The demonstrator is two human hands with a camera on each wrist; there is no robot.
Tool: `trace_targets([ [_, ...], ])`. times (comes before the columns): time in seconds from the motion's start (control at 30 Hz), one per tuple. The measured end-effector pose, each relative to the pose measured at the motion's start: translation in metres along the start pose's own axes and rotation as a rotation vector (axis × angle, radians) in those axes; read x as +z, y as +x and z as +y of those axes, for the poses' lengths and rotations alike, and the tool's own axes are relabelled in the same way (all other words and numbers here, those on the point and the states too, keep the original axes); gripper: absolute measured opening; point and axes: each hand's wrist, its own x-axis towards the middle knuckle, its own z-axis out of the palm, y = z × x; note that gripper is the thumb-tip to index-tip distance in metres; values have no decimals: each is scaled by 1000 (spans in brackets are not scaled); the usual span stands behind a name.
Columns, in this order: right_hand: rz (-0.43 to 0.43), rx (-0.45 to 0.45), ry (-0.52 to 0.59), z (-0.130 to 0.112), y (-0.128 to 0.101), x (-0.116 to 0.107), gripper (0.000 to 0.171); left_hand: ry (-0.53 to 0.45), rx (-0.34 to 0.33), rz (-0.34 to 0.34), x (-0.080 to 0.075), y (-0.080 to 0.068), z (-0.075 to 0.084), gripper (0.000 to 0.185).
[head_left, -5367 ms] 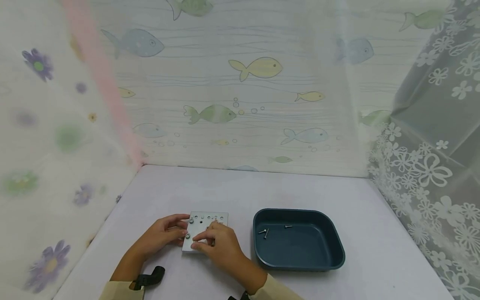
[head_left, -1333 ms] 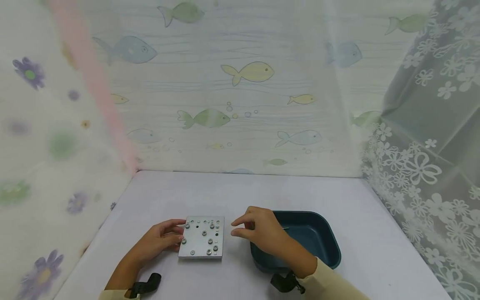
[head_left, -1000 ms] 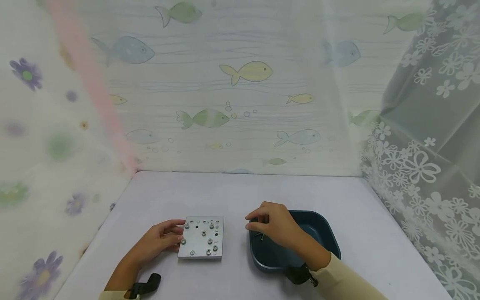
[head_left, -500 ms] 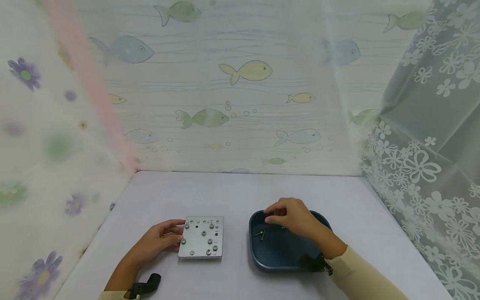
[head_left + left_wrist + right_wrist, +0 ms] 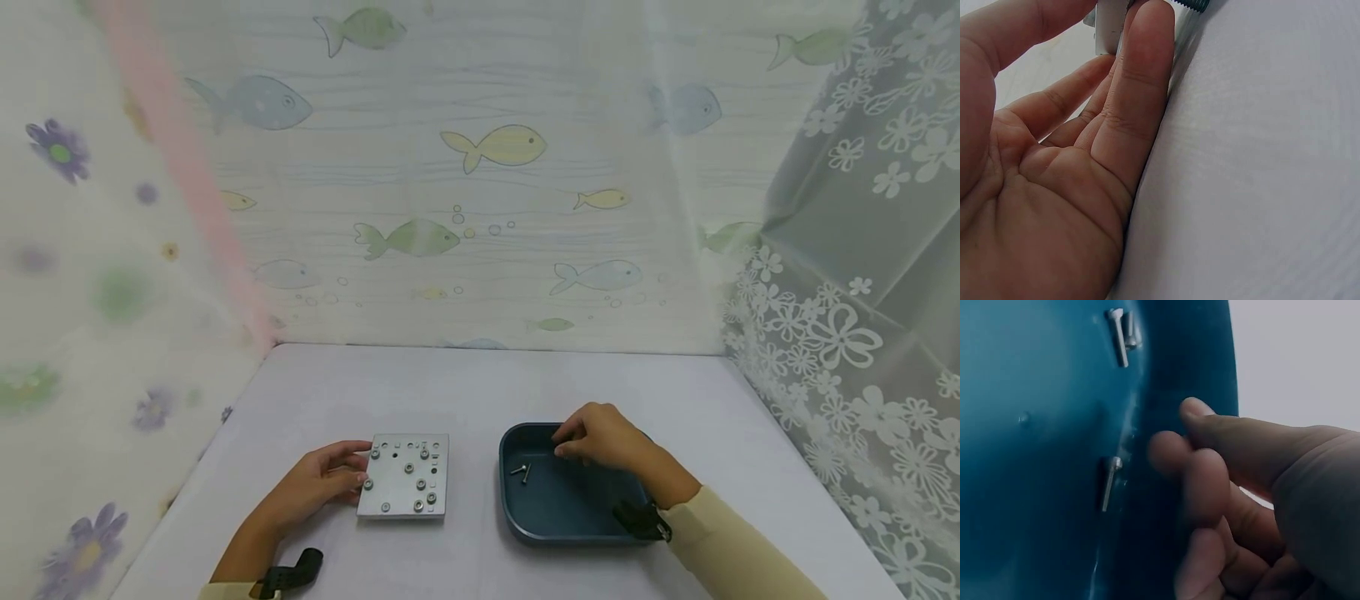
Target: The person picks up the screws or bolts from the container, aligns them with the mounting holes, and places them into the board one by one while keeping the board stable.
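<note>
The left hand [image 5: 318, 483] lies on the table [image 5: 465, 392] with near-straight fingers [image 5: 1141, 81] pressed to the left edge of the plate [image 5: 405, 477], which lies flat and carries several screws. The right hand [image 5: 603, 437] is inside the tray [image 5: 517, 525] just right of the plate, fingers [image 5: 1200, 481] loosely curled, holding nothing; one screw [image 5: 1109, 482] lies on the tray floor just off its fingertips. Two more screws [image 5: 521, 472] lie together near the tray's left wall
</note>
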Motion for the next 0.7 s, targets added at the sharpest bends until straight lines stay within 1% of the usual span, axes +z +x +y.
trace_targets([
  [0.23, -45, 19, -133, 6, 1, 8, 16, 1, -9, 11, 1, 1, -1, 67],
  [0.43, -40, 91, -154, 6, -2, 13, 13, 13, -14, 24, 2, 1, 0, 66],
  [0.53, -39, 95, -161, 6, -1, 13, 13, 20, -13, 29, 3, 1, 1, 65],
  [0.7, -35, 78, -195, 5, 2, 15, 10, 19, -17, 28, 2, 0, 1, 65],
])
